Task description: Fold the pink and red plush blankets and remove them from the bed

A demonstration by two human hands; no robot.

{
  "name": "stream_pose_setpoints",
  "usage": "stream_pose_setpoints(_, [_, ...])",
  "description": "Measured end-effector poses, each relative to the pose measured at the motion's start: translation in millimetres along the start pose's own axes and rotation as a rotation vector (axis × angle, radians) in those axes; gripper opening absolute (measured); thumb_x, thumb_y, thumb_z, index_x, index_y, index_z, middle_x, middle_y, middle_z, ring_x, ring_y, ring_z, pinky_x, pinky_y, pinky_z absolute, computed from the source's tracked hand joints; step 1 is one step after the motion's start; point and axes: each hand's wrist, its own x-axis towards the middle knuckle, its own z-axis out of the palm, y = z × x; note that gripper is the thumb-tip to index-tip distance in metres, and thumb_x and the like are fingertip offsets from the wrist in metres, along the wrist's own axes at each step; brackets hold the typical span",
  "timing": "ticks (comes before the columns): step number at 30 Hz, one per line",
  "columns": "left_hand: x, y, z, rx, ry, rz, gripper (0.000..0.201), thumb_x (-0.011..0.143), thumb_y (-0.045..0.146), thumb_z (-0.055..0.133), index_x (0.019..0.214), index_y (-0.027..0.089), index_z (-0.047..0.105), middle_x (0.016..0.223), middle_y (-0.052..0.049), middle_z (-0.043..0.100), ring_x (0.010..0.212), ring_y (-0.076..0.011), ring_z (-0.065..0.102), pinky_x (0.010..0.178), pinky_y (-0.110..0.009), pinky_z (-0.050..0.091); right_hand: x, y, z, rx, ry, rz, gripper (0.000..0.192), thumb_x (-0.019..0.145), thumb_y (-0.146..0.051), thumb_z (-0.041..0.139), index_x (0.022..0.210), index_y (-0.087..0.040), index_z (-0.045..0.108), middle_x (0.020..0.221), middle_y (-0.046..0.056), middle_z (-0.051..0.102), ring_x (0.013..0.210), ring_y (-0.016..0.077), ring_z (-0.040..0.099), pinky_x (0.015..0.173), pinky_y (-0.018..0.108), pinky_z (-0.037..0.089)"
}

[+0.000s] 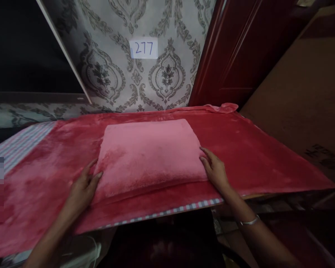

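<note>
A pink plush pillow [150,152], roughly rectangular with a soft, rounded front edge, lies flat on the red plush blanket [240,149]. My left hand [83,186] is at its left edge, thumb over the top and fingers along the side. At the opposite edge, my right hand [213,167] grips the side with thumb and forefinger; its other fingers are partly hidden. The pillow rests between both hands, and its underside is out of sight.
Checkered cloth [30,139] shows under the blanket at the left and along the front edge. A dark screen [30,52] stands at back left. A numbered paper [144,48] is on the patterned wall. A large cardboard box [304,100] stands at the right.
</note>
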Motion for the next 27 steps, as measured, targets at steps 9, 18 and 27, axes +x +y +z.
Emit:
stream_pose_setpoints(9, [-7.1, 59.5, 5.7, 0.472, 0.098, 0.529, 0.067, 0.092, 0.056, 0.041, 0.150, 0.023, 0.043, 0.138, -0.014, 0.060, 0.130, -0.0402, 0.053, 0.110, -0.057, 0.041, 3.6, -56.9, -17.1, -0.146, 0.138, -0.259, 0.050, 0.102, -0.044, 0.039, 0.146, -0.025, 0.051, 0.134, 0.013, 0.061, 0.125, 0.0297, 0.055, 0.108, 0.049, 0.043])
stream_pose_setpoints(18, [-37.9, 48.2, 89.7, 0.711, -0.209, 0.818, 0.059, 0.096, 0.043, 0.049, 0.153, 0.028, 0.044, 0.166, -0.015, 0.030, 0.153, -0.0440, 0.019, 0.117, -0.068, 0.021, -3.8, -77.8, 41.3, -0.404, -0.420, -0.569, 0.055, 0.102, -0.045, 0.046, 0.156, -0.035, 0.036, 0.166, 0.001, 0.029, 0.152, 0.0313, 0.024, 0.120, 0.062, 0.021])
stream_pose_setpoints(27, [-41.9, 37.9, 90.3, 0.740, -0.164, 0.854, 0.062, 0.095, 0.040, 0.052, 0.155, 0.029, 0.042, 0.167, -0.015, 0.026, 0.153, -0.0431, 0.018, 0.117, -0.067, 0.024, -9.5, -72.5, 44.1, -0.415, -0.401, -0.572, 0.057, 0.102, -0.044, 0.047, 0.157, -0.035, 0.034, 0.167, -0.001, 0.026, 0.154, 0.0291, 0.020, 0.121, 0.059, 0.020])
